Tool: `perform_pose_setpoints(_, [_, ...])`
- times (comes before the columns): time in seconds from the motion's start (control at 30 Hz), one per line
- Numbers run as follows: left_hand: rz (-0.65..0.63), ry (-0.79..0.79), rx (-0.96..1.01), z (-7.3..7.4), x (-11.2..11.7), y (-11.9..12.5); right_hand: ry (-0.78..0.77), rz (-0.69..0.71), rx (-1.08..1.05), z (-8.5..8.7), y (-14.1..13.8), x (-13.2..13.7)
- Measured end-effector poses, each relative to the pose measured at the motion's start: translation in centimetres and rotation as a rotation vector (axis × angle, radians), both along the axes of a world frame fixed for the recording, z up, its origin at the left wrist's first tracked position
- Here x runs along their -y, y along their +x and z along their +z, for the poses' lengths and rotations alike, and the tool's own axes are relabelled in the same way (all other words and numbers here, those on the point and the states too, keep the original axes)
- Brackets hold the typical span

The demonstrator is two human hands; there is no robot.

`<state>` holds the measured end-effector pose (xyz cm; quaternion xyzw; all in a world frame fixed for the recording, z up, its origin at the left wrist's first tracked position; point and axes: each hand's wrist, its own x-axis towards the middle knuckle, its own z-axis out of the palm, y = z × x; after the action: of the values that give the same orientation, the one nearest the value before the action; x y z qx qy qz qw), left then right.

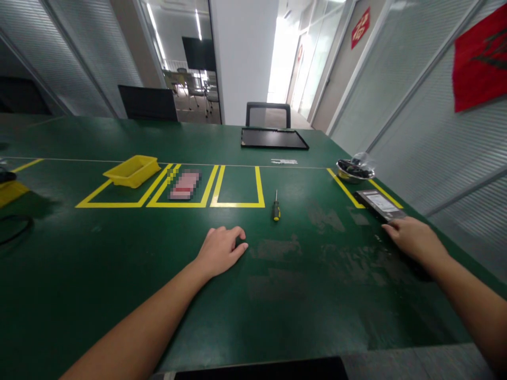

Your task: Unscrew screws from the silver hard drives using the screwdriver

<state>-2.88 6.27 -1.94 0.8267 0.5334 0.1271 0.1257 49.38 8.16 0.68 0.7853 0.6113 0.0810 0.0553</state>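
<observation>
My right hand (418,240) grips the near end of a hard drive (381,203), a dark flat box with a white label on top. The drive lies over the yellow-taped area at the table's right side; its near end is hidden under my fingers. My left hand (222,250) rests on the green table, thumb and forefinger apart and slightly curled, with nothing between them. Beyond it, to the right, lies a screwdriver (276,210) with a black and yellow handle, its shaft pointing away from me. Neither hand touches it.
Behind the drive stands a metal bowl (354,174) of dark items and clear plastic. A yellow tray (133,171) and a blurred-out pinkish item (185,186) are within taped areas on the left. A black-framed panel (274,139) lies farther back; a chair (268,113) stands behind the table.
</observation>
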Motion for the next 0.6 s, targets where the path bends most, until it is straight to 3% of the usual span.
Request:
perform_pose_setpoints(0.27, [0.006, -0.014, 0.005, 0.1, 0.1, -0.1, -0.065, -0.224, 0.041, 0.3, -1.2, -0.9])
perform_pose_setpoints(0.6, [0.006, -0.016, 0.007, 0.0, -0.1, -0.1, -0.158, -0.085, 0.065, -1.0, 1.9, -1.9])
